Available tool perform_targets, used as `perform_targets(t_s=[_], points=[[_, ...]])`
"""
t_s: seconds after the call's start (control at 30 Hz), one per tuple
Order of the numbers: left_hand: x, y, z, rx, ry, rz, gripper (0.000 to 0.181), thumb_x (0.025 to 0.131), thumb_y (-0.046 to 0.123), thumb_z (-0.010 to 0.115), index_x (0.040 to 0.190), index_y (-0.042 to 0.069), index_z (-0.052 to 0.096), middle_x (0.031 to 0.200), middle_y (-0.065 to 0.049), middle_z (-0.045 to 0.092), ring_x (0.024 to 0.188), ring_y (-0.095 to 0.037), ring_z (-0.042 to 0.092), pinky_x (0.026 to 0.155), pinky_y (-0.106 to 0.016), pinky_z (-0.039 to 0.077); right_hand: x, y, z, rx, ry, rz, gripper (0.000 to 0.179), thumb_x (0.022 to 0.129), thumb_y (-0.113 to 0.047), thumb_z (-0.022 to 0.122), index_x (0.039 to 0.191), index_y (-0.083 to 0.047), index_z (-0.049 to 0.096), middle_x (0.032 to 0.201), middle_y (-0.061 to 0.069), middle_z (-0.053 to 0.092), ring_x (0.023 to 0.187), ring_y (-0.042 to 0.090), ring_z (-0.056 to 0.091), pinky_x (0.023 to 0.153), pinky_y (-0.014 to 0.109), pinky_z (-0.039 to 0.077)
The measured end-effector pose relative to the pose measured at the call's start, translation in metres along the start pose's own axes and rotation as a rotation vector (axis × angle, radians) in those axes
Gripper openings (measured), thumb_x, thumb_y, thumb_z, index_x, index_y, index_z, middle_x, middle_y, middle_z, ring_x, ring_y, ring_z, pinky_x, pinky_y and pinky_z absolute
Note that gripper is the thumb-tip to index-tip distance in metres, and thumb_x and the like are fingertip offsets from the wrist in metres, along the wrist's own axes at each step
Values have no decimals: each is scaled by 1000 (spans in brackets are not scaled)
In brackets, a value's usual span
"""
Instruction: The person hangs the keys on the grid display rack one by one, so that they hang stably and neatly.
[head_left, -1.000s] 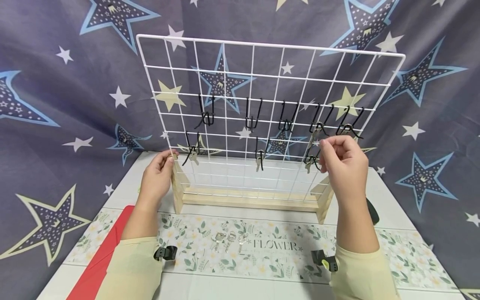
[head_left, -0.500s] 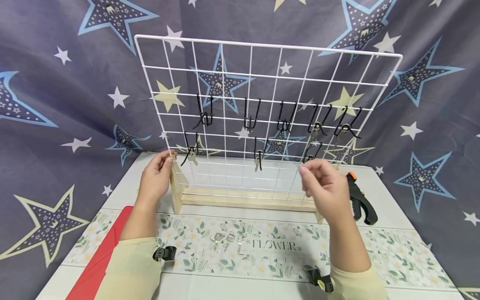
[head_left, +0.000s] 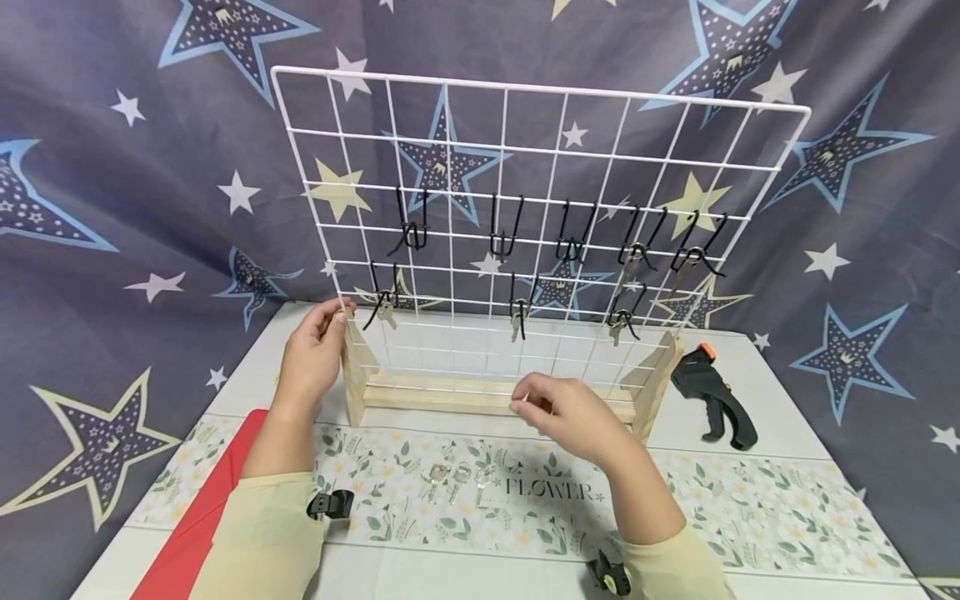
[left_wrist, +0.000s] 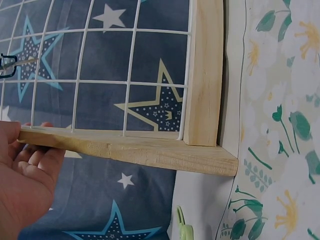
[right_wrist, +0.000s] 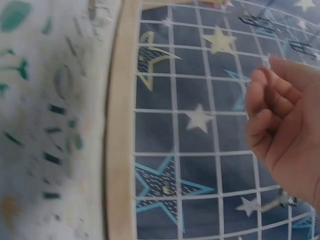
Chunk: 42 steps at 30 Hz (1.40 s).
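A white wire grid rack (head_left: 538, 89) stands in a wooden base (head_left: 438, 402). Black hooks (head_left: 504, 247) hang on it in two rows, some bearing keys (head_left: 517, 323). With thumb and fingers, my left hand (head_left: 311, 354) grips the end of the wooden side piece (left_wrist: 125, 152) at the rack's left edge. My right hand (head_left: 577, 418) is in front of the base's middle, fingers loosely curled and nothing visible in them; the right wrist view shows this hand (right_wrist: 285, 112) before the grid. Three keys (head_left: 461, 477) lie in a row on the floral mat, below and left of it.
Right of the rack lies a black clamp with an orange tip (head_left: 701, 379). A flat red object (head_left: 198, 517) lies under the left forearm. Behind the left side piece, a light green clip (left_wrist: 185, 231) shows. A star-patterned cloth (head_left: 180, 333) hangs behind the table.
My right hand has moved down and left, from the hooks at the right side to in front of the base, uncovering the lower right hook and the clamp. My left hand keeps its grip.
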<state>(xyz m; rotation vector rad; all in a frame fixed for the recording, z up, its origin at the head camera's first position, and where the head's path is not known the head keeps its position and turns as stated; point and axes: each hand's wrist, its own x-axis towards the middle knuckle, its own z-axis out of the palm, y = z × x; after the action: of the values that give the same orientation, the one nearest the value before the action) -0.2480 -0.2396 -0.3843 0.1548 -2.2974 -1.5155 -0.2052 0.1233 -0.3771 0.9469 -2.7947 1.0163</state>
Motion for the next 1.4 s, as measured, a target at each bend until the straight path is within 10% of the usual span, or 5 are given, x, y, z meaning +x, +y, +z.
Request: perform_targets(t_s=[0.7,1.4], points=[[1,-2,0,-7,7,-5,38,104,37,45,136,19,57,136,3,61,124,-4,52,106,-24,43,16,-2,75,-327,-401,94,26,86,-38,74,100,-17,66,74,-12,57,64,6,51,66,26,48],[1,-1,0,0,1,4,37,104,37,45,135,21,57,136,3,61,123,-3,52,104,-23,44,22,-12,85,-392,-427,140,18,84,-31,75,77,-20,62,70,-10,58,63,8,52,65,27,49]])
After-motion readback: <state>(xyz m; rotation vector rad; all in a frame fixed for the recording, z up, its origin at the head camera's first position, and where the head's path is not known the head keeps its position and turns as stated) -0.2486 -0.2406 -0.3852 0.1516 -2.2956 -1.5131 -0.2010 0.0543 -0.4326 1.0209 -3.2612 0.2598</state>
